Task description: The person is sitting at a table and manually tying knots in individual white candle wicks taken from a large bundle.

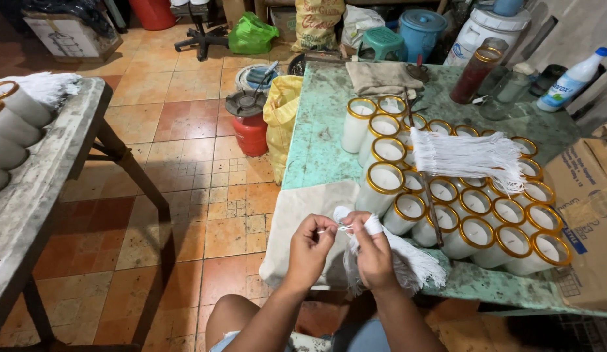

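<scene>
My left hand (311,249) pinches the end of a single white wick (339,227) with thumb and forefinger. My right hand (374,253) grips a bundle of white wicks (408,264) that fans out to the right, and its fingertips meet the left hand at the same wick. Both hands hover over a white cloth (300,218) at the near edge of the green table (323,137). Just right of the hands stand several gold-rimmed glass candles (385,186) filled with white wax. A second bundle of wicks (470,156) lies across their tops.
A cardboard box (587,221) sits at the table's right end. A tall red candle glass (473,73), a white bottle (571,81) and a folded cloth (381,77) are at the far end. A red gas cylinder (249,124) and yellow sack (280,120) stand on the tiled floor. More candles (10,127) rest on the left table.
</scene>
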